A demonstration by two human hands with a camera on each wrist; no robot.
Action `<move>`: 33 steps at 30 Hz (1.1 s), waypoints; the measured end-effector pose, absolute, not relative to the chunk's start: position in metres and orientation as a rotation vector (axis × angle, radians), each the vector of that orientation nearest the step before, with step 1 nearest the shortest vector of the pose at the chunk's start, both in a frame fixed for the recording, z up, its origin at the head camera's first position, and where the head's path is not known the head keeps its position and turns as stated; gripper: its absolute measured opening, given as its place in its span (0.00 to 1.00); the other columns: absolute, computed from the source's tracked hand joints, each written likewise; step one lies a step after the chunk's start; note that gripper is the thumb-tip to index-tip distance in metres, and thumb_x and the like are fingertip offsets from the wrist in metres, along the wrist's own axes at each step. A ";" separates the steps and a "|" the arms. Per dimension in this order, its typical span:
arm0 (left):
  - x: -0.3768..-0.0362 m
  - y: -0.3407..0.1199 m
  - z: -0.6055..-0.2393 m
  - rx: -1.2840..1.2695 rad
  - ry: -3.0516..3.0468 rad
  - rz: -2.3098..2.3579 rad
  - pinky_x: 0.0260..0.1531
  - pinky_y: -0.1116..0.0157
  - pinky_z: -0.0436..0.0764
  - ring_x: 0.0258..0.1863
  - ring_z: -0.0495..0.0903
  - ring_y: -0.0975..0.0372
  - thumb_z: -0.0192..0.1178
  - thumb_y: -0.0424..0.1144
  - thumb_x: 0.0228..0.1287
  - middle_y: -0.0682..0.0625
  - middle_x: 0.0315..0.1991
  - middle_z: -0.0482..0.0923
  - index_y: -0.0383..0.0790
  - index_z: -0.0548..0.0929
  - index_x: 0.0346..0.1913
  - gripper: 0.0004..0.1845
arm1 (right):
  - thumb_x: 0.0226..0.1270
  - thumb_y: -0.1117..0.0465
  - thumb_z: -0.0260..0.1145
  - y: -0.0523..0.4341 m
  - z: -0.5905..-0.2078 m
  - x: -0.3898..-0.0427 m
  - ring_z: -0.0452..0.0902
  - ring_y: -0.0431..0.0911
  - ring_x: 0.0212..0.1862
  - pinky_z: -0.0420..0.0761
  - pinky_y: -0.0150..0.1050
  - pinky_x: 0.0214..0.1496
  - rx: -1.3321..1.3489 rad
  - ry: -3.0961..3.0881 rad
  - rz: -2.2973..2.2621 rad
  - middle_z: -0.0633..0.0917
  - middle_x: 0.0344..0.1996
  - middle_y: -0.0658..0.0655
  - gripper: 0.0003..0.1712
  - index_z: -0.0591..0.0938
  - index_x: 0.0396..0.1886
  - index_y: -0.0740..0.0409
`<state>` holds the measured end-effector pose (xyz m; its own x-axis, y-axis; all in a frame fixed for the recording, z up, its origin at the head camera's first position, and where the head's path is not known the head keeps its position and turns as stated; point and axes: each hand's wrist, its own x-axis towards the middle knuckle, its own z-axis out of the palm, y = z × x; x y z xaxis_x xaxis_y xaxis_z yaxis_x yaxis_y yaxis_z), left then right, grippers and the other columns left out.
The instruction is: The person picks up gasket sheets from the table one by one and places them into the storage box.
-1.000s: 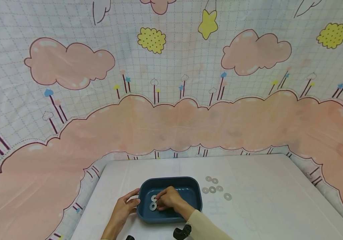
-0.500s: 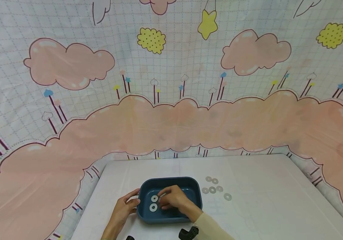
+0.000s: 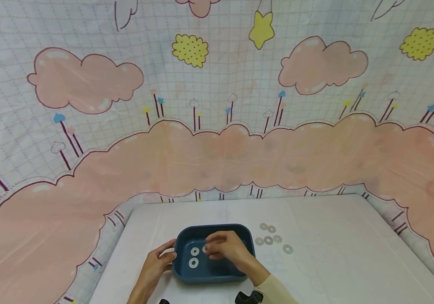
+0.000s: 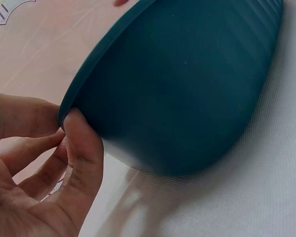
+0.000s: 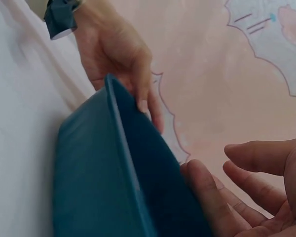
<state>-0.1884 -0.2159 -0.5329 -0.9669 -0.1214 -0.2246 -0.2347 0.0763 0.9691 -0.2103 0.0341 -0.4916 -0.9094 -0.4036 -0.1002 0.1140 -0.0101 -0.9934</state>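
Left hand [image 3: 156, 264] pinches the left rim of the blue tray [image 3: 245, 236], thumb [image 4: 84, 158] against the outer wall and fingers over the edge. Right hand [image 3: 228, 249] hovers over the tray interior, fingers loosely spread and holding nothing per the right wrist view; three washers [image 3: 194, 252] lie on the tray floor just left of its fingertips. More loose washers [image 3: 268, 240] sit on the white table [image 3: 334, 253] just right of the tray, apart from both hands.
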 end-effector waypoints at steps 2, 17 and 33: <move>-0.189 -0.216 -0.533 -0.370 2.242 2.044 0.35 0.62 0.83 0.40 0.82 0.59 0.59 0.29 0.62 0.40 0.58 0.75 0.35 0.75 0.66 0.26 | 0.64 0.66 0.67 0.038 -0.489 -0.210 0.87 0.46 0.38 0.86 0.41 0.40 -0.322 1.910 -2.003 0.88 0.40 0.61 0.14 0.83 0.48 0.66; -0.188 -0.217 -0.531 -0.363 2.218 2.066 0.35 0.63 0.83 0.39 0.82 0.59 0.60 0.29 0.63 0.40 0.56 0.76 0.34 0.74 0.66 0.27 | 0.65 0.64 0.67 0.072 -0.472 -0.206 0.87 0.47 0.42 0.86 0.41 0.43 -0.347 1.994 -2.071 0.87 0.43 0.59 0.16 0.82 0.50 0.67; -0.188 -0.217 -0.533 -0.356 2.224 2.099 0.32 0.63 0.83 0.38 0.82 0.61 0.62 0.27 0.60 0.41 0.55 0.77 0.33 0.75 0.65 0.27 | 0.66 0.63 0.66 0.123 -0.473 -0.203 0.86 0.51 0.48 0.85 0.39 0.47 -0.358 2.211 -1.997 0.83 0.50 0.67 0.19 0.80 0.54 0.68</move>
